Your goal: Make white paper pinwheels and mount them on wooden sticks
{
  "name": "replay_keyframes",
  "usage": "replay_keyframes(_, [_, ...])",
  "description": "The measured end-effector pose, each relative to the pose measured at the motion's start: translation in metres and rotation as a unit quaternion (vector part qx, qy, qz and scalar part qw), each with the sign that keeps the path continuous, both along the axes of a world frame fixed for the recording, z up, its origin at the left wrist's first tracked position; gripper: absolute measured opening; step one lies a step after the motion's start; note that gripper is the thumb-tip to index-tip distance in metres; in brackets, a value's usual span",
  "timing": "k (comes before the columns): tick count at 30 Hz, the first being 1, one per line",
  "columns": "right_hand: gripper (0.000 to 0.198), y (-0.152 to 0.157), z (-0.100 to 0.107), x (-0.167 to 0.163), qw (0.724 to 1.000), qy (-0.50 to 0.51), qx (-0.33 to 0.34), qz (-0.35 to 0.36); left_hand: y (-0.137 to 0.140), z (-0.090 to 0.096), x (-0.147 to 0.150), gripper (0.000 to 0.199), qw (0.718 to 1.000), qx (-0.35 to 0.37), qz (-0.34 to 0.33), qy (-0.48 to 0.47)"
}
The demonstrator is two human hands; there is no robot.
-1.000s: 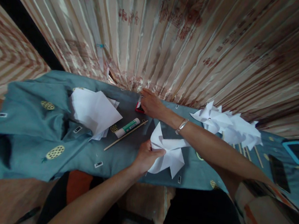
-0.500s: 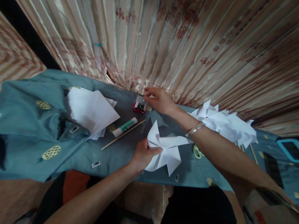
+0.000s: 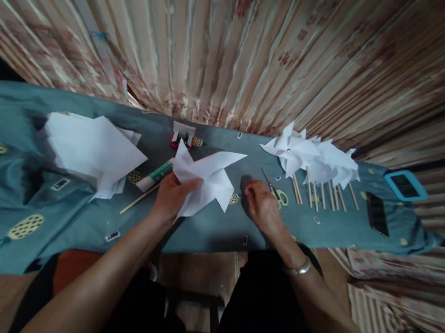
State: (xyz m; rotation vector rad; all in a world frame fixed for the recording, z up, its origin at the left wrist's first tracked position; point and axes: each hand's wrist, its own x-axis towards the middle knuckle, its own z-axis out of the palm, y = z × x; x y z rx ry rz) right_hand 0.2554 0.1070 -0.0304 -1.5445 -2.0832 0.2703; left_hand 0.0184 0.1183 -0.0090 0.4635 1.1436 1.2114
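My left hand [image 3: 174, 196] pinches a white paper pinwheel [image 3: 215, 181] near its middle, thumb on top, holding it above the cloth. To the right of it, my right hand [image 3: 261, 202] is closed with fingertips together; what they hold, if anything, is too small to make out. Beside that hand lie scissors [image 3: 282, 197] with yellow-green handles. Behind the pinwheel stands a small open red box [image 3: 176, 139] with dark shiny bits inside. A green and white glue stick [image 3: 157, 174] and a thin wooden stick [image 3: 138, 200] lie left of my left hand, partly hidden.
A stack of white paper sheets [image 3: 89, 147] lies on the left. At the back right is a row of pinwheels [image 3: 314, 157] on wooden sticks. A dark phone [image 3: 376, 213] and a blue-framed device [image 3: 405, 186] lie far right on the blue-green cloth [image 3: 207, 236]. A curtain hangs behind.
My right hand has drawn back from beside the red box toward the front, near the scissors. The pinwheel is raised slightly in my left hand. The view has turned right.
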Motion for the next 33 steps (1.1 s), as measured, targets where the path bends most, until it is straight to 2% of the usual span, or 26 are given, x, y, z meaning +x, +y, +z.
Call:
replay_keyframes(2, [0.023, -0.006, -0.014, -0.004, 1.000, -0.010, 0.013, -0.009, 0.002, 0.001, 0.000, 0.041, 1.000, 0.003, 0.004, 0.001])
replay_keyframes(5, [0.023, -0.011, -0.019, -0.004, 1.000, 0.006, 0.011, -0.012, 0.003, 0.003, 0.001, 0.037, 1.000, 0.001, 0.008, 0.007])
replay_keyframes(7, [0.020, -0.012, -0.017, 0.001, 0.998, 0.052, -0.010, -0.017, 0.004, 0.004, 0.002, 0.033, 1.000, -0.002, 0.012, 0.019])
replay_keyframes(10, [0.016, -0.010, -0.017, 0.008, 0.983, 0.165, -0.043, -0.064, 0.005, 0.003, 0.004, 0.033, 0.999, -0.004, 0.011, 0.031])
replay_keyframes(13, [0.015, -0.004, -0.020, 0.011, 0.967, 0.228, -0.041, -0.109, 0.005, 0.000, 0.004, 0.033, 0.999, -0.008, 0.010, 0.040])
replay_keyframes(17, [0.016, 0.000, -0.023, 0.008, 0.976, 0.194, -0.025, -0.096, 0.005, 0.000, 0.004, 0.030, 0.999, -0.017, 0.009, 0.050])
replay_keyframes(24, [0.015, -0.005, -0.024, 0.013, 0.983, 0.170, -0.046, -0.057, 0.005, 0.002, 0.005, 0.035, 0.998, -0.033, -0.006, 0.061])
replay_keyframes(33, [0.006, -0.015, -0.018, 0.008, 0.992, 0.120, -0.032, -0.018, 0.003, -0.002, 0.006, 0.035, 0.999, -0.012, -0.014, 0.039])
